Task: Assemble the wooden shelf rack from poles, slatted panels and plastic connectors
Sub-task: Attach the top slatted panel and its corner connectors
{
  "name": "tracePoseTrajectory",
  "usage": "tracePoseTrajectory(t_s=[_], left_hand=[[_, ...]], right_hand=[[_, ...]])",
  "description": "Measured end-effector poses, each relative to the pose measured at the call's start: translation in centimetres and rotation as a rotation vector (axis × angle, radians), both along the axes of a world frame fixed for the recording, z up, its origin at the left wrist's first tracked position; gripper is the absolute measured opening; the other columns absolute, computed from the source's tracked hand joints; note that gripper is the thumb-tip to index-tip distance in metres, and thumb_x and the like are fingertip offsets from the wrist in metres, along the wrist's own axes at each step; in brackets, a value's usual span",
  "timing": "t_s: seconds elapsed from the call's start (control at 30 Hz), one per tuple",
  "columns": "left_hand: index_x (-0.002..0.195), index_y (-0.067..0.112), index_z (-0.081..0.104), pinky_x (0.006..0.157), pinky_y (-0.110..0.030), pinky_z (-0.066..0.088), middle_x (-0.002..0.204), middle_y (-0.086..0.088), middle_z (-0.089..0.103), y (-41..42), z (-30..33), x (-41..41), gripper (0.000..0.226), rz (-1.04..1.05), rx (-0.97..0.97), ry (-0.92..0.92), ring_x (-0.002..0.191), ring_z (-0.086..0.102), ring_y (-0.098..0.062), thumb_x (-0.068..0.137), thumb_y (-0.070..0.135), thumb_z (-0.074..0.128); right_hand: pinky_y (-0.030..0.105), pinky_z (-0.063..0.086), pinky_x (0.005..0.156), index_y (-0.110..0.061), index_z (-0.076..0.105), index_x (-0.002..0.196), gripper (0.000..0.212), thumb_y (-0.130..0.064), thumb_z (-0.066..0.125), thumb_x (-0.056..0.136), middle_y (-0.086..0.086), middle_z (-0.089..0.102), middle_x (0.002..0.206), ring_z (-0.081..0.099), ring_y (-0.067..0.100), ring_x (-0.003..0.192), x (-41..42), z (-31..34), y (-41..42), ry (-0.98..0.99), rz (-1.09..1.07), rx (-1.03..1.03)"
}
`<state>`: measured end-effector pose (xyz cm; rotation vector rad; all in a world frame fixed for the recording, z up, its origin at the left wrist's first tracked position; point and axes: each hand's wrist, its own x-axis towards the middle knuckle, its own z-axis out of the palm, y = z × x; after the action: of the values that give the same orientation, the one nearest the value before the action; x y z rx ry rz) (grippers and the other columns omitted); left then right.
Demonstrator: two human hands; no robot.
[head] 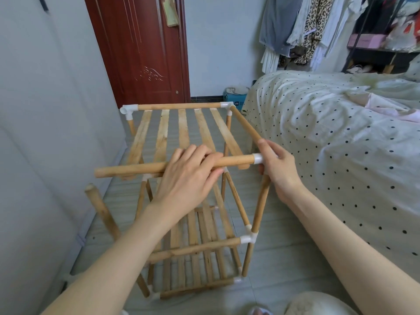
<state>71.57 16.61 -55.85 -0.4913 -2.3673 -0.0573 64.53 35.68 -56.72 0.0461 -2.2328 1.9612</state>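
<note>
Head view, rack: the rack (193, 223) stands on the floor (284, 258) at the centre of my view, the bed (329, 137) at 3 o'clock and the door (141, 48) at 12 o'clock.
Done: I judge it mostly built; two lower slatted shelves are framed, and the top panel (181, 133) lies between a far pole and a right side pole.
Left: the top near pole (141, 169) sits in the white corner connector (258, 158) at its right end only; its left end hangs free at 9 o'clock. The bare post (102, 210) at 8 o'clock carries no connector.
Left hand: my left hand (191, 178) lies palm-down over the near pole, fingers curled round it.
Right hand: my right hand (278, 170) wraps the corner connector, thumb on top.
Judgement: I would say one corner remains to close.
</note>
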Motion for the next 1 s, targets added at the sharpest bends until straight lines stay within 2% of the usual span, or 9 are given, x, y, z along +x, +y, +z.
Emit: tracePoseTrajectory(t_s=[0.1,0.17,0.3,0.37,0.43,0.53,0.73,0.87,1.0], left_hand=[[0.116,0.014,0.062,0.083,-0.039,0.04,0.102,-0.003,0.062,-0.7,0.1,0.5,0.029,0.1,0.005,-0.037,0.093,0.058,-0.025,0.089,0.023,0.057],[0.117,0.015,0.062,0.085,-0.039,0.039,0.1,-0.002,0.063,-1.3,0.3,0.9,0.03,0.158,0.002,-0.068,0.094,0.057,-0.024,0.088,0.022,0.06],[0.113,0.017,0.064,0.074,-0.031,0.037,0.095,0.001,0.063,-3.1,0.7,1.6,0.03,0.189,0.06,-0.075,0.086,0.058,-0.021,0.088,0.031,0.061],[0.121,0.017,0.06,0.068,-0.02,0.033,0.102,0.003,0.057,-3.9,0.4,1.7,0.037,0.134,0.128,-0.164,0.085,0.055,-0.013,0.091,0.037,0.055],[0.131,0.019,0.05,0.067,-0.013,0.036,0.112,0.007,0.046,-4.5,-0.1,1.6,0.045,0.043,0.207,-0.286,0.088,0.051,-0.007,0.092,0.04,0.05],[0.139,0.021,0.039,0.083,-0.022,0.044,0.127,0.008,0.039,-5.2,-1.0,1.7,0.053,-0.051,0.295,-0.348,0.104,0.049,-0.005,0.091,0.04,0.051],[0.15,0.033,0.003,0.087,-0.014,0.038,0.154,0.014,0.013,-4.8,-2.4,1.6,0.076,-0.111,0.263,-0.38,0.116,0.042,0.002,0.092,0.041,0.051],[0.142,0.041,-0.022,0.106,-0.028,0.016,0.15,0.022,-0.011,-4.0,-3.2,1.2,0.086,-0.117,0.18,-0.434,0.137,-0.001,0.002,0.095,0.032,0.049],[0.145,0.047,-0.007,0.107,-0.034,0.025,0.156,0.017,0.006,-4.8,-2.8,0.9,0.078,-0.16,0.232,-0.485,0.139,0.022,-0.005,0.094,0.032,0.05]], right_hand=[[0.029,0.048,0.078,-0.008,0.055,0.121,0.053,-0.051,0.045,0.091,0.004,0.061,0.092,0.059,0.014,0.087,-2.7,1.2,0.7,-0.09,-0.219,0.05],[0.042,0.043,0.095,-0.007,0.043,0.133,0.058,-0.049,0.038,0.093,0.011,0.054,0.12,0.052,0.027,0.112,-3.7,1.8,0.7,-0.173,-0.358,0.122],[0.046,0.031,0.108,-0.011,0.021,0.147,0.065,-0.046,0.039,0.095,0.011,0.03,0.148,0.034,0.03,0.133,-1.4,0.6,-2.8,-0.126,-0.279,0.123],[0.045,0.042,0.1,-0.012,0.026,0.145,0.061,-0.044,0.041,0.095,0.008,0.04,0.142,0.044,0.026,0.124,0.2,0.2,-5.4,-0.177,-0.112,-0.071],[0.037,0.055,0.077,-0.008,0.035,0.137,0.049,-0.036,0.042,0.097,0.011,0.057,0.121,0.06,0.023,0.101,0.8,0.5,-7.4,-0.244,0.013,-0.23],[0.026,0.053,0.051,-0.004,0.042,0.125,0.032,-0.024,0.037,0.101,0.016,0.063,0.095,0.066,0.022,0.07,0.5,1.2,-8.4,-0.286,0.042,-0.343],[0.026,0.049,0.052,-0.009,0.05,0.092,0.018,-0.024,0.041,0.1,0.008,0.06,0.079,0.061,0.02,0.065,-1.8,2.4,-7.4,-0.327,-0.006,-0.37],[0.032,0.057,0.072,-0.005,0.054,0.11,0.021,-0.02,0.045,0.099,0.007,0.06,0.082,0.063,0.02,0.073,-2.4,2.9,-7.1,-0.32,-0.17,-0.379],[0.011,0.049,0.068,-0.011,0.044,0.136,0.038,-0.018,0.043,0.098,0.002,0.059,0.109,0.059,0.003,0.085,2.7,2.2,-8.6,-0.081,-0.068,-0.024]])
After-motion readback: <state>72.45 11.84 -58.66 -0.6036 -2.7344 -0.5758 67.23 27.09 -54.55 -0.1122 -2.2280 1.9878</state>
